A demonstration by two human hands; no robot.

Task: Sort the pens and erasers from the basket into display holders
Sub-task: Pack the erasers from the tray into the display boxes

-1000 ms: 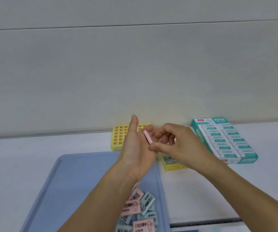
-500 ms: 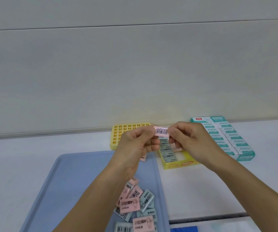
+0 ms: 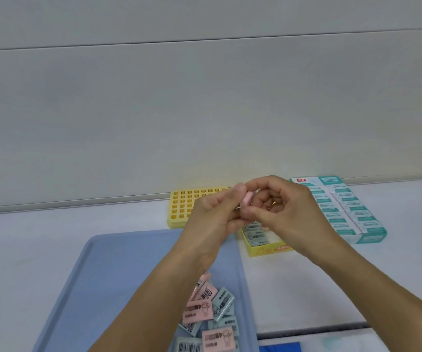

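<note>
Both hands meet above the table's middle around one pink eraser (image 3: 246,199), seen edge-on. My left hand (image 3: 215,219) pinches it from the left, and my right hand (image 3: 283,212) pinches it between thumb and forefinger from the right. Just below the hands a small yellow display box (image 3: 268,247) holds grey-blue erasers. The blue tray (image 3: 108,283) in front carries a pile of several pink and grey-blue erasers (image 3: 209,316) at its near right corner.
A yellow grid pen holder (image 3: 182,207) stands behind the tray, its holes bare. A teal box of white erasers (image 3: 342,209) lies at the right. The white wall runs close behind. A dark blue item (image 3: 279,348) shows at the bottom edge.
The pink eraser has turned from showing its barcode face to edge-on between the fingers. Both hands stayed at about the same spot above the yellow box.
</note>
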